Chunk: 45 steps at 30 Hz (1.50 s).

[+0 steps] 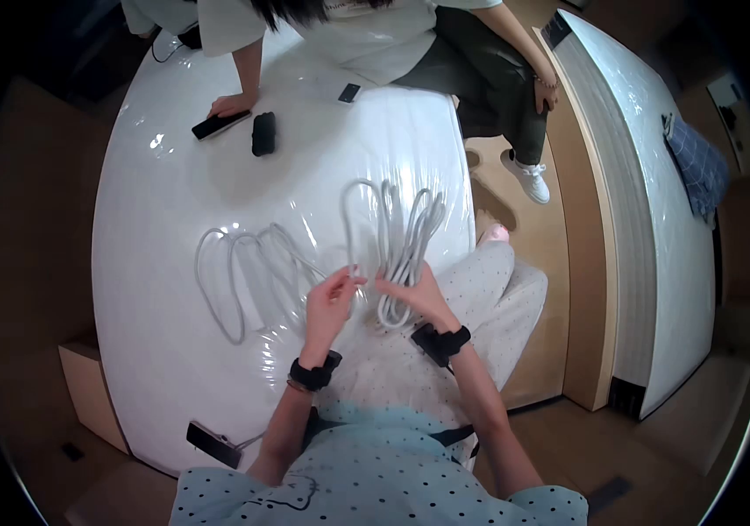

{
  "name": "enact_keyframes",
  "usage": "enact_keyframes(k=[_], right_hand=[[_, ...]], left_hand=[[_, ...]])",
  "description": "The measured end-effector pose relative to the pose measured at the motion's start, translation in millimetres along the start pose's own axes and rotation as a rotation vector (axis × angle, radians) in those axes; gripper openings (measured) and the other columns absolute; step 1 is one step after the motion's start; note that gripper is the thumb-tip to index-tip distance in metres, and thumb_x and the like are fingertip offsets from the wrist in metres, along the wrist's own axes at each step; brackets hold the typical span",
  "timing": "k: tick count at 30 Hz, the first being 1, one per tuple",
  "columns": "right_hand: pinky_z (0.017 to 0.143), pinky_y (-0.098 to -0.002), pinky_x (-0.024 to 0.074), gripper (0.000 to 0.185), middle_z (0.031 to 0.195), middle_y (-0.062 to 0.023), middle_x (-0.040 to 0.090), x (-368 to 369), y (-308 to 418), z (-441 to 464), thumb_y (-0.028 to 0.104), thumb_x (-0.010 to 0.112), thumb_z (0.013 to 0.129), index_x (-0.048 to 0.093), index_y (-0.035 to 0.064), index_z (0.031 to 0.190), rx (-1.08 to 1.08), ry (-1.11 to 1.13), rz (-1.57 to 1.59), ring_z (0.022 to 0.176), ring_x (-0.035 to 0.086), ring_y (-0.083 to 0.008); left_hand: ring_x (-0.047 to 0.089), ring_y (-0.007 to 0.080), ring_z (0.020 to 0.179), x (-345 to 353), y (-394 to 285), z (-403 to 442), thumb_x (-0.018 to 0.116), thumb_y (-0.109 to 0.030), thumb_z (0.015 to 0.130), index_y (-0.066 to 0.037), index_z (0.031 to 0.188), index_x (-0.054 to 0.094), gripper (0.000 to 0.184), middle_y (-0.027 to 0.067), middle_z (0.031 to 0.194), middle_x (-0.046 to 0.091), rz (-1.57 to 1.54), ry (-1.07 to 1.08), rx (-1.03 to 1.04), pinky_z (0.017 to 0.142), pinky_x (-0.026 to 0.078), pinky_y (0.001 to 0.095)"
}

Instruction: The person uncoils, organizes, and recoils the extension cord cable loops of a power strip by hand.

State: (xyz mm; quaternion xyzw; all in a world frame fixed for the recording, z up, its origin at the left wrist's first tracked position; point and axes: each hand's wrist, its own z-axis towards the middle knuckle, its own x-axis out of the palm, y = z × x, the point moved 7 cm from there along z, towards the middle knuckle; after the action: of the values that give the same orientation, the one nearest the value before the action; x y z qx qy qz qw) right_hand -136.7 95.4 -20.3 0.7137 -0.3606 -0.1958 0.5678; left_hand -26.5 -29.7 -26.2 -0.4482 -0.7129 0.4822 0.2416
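Observation:
A long light-grey cord (pixel 410 250) is gathered into several long loops. My right hand (pixel 423 296) is wrapped round the lower part of this bundle, in front of my lap. Just to its left, my left hand (pixel 331 302) has its fingers pinched on one strand of the same cord. From there, more of the cord lies in loose, wide loops (pixel 200 272) on the plastic-covered mattress. Each wrist wears a black strap, the left (pixel 312 375) and the right (pixel 454 342).
Across the mattress (pixel 156 289) another person sits, one hand (pixel 233 105) on a dark phone (pixel 220 125). A black case (pixel 263 134) and a small dark card (pixel 349 93) lie nearby. Another phone (pixel 213 444) rests at lower left. A second mattress (pixel 629 158) stands at right with folded cloth (pixel 697 167).

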Motion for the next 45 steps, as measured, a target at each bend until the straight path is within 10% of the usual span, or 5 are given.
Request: enact_keyframes(k=[7,13,27,32,45], right_hand=[[0.066,-0.027,0.0498,0.027,0.081,-0.0055,0.064,6.7,-4.8,1.1,0.006,0.073,0.069,0.061,-0.0002,0.092,0.038,-0.034,0.097,0.074,0.061,-0.0125],[0.067,-0.0278,0.0505,0.019,0.077,-0.0079,0.065,-2.7,-9.0,-3.7,0.004,0.071,0.07,0.062,-0.0024,0.087,0.021,-0.06,0.276,0.073,0.063,-0.0144],[0.068,-0.027,0.0499,0.04,0.091,-0.0089,0.065,16.8,-30.6,4.9,0.007,0.075,0.069,0.057,-0.0032,0.102,-0.014,-0.124,0.198,0.078,0.062,-0.0134],[0.069,-0.0268,0.0494,0.038,0.091,-0.0089,0.065,16.0,-63.2,8.3,0.008,0.074,0.07,0.057,-0.0037,0.102,0.262,-0.098,0.293,0.08,0.062,-0.014],[0.065,-0.028,0.0509,0.031,0.084,-0.0103,0.065,19.9,-63.2,8.7,0.007,0.072,0.072,0.058,-0.0033,0.099,0.279,-0.039,0.315,0.074,0.063,-0.0156]], left_hand=[[0.047,0.0259,0.112,14.9,-51.4,-10.1,0.05,-0.017,0.091,0.0,0.098,0.066,0.024,0.0117,0.125,0.05,0.307,-0.033,0.514,0.09,0.041,0.0337],[0.059,0.0145,0.083,-18.9,17.9,11.6,0.049,-0.021,0.093,0.004,0.109,0.058,0.03,0.008,0.102,0.063,0.394,-0.191,-0.04,0.073,0.048,0.0275],[0.028,0.02,0.132,-24.6,152.6,88.2,0.039,-0.029,0.097,0.0,0.137,0.033,0.049,0.0134,0.144,0.026,-0.93,0.655,0.15,0.108,0.023,0.0324],[0.037,0.022,0.123,14.3,92.2,44.8,0.047,-0.027,0.089,0.0,0.132,0.039,0.051,0.0132,0.135,0.036,-0.008,0.18,0.413,0.103,0.03,0.0337],[0.059,0.0159,0.095,-70.6,-2.1,56.4,0.051,-0.023,0.086,0.0,0.108,0.058,0.033,0.0069,0.103,0.064,-0.155,-0.174,0.093,0.091,0.041,0.0314]])
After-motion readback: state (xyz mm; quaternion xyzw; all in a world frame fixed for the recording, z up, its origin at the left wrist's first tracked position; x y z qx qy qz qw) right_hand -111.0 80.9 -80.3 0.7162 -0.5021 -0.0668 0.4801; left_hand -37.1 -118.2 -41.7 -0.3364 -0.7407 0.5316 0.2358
